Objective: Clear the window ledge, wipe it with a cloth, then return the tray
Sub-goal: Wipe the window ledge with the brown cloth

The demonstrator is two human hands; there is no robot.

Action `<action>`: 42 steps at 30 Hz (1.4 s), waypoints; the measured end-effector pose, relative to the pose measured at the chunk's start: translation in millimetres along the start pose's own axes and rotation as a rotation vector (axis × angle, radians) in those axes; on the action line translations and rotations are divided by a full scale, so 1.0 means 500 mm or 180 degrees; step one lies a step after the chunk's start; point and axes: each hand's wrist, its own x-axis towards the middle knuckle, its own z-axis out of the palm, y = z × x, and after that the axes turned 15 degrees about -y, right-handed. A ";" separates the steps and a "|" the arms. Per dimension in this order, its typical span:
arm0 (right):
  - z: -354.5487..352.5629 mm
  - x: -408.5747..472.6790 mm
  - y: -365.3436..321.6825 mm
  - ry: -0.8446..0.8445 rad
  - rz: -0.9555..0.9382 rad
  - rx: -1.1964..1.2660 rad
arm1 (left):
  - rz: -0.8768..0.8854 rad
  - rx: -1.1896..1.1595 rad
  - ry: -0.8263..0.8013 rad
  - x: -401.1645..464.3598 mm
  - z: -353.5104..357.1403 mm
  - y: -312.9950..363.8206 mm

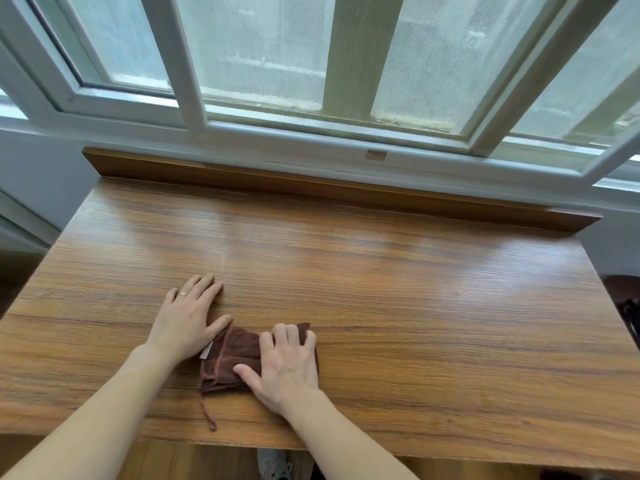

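On the wooden window ledge (381,289), near its front edge: folded brown cloth (235,358), loose cord trailing toward the edge. Right hand (287,365) presses flat on cloth, fingers spread, slightly bent. Left hand (188,317), ring on 1 finger, flat on bare wood, fingers straight, thumb touching the cloth's corner.

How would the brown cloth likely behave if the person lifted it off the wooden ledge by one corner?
The brown cloth would probably droop and unfold: it lies in soft folds under the right hand, with a loose cord trailing off it. It looks light, thin toweling lying flat. Pushed, it would likely slide easily, since the wooden ledge looks smooth and glossy.
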 end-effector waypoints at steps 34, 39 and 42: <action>-0.001 -0.086 0.353 0.0412 0.1704 0.0077 | -0.0089 -0.0128 0.0048 0.000 -0.006 -0.015; -0.006 -0.051 0.289 0.0367 0.1453 0.0031 | -0.0055 -0.0111 -0.0084 0.007 0.010 -0.020; -0.007 -0.026 0.236 0.0312 0.1256 0.0004 | 0.0060 -0.0123 -0.0102 0.019 0.000 -0.012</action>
